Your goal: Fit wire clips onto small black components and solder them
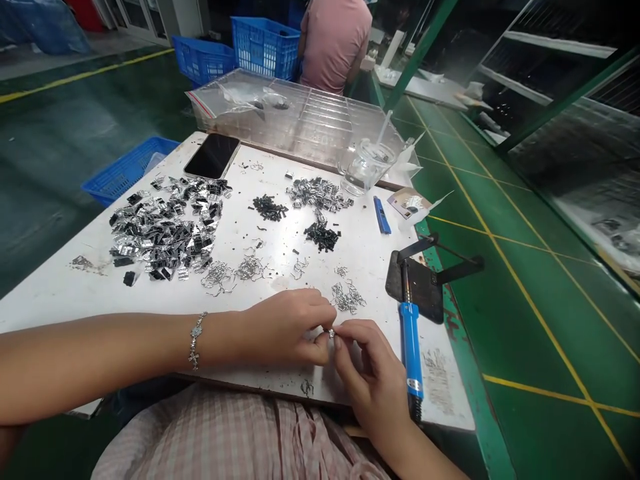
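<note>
Both hands meet over the counter [100,280]: the left hand [287,327] and right hand [367,370] together pinch 1 small metal clip [331,333] between their fingertips.

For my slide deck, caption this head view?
Left hand and right hand pinch a small metal part over a white table.

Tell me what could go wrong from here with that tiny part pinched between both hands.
The small metal part is pinched only by the fingertips of the left hand and right hand near the table edge; a slip could send it into the lap. The right wrist sits close to the blue-handled soldering iron, so it might get knocked, possibly while hot.
</note>
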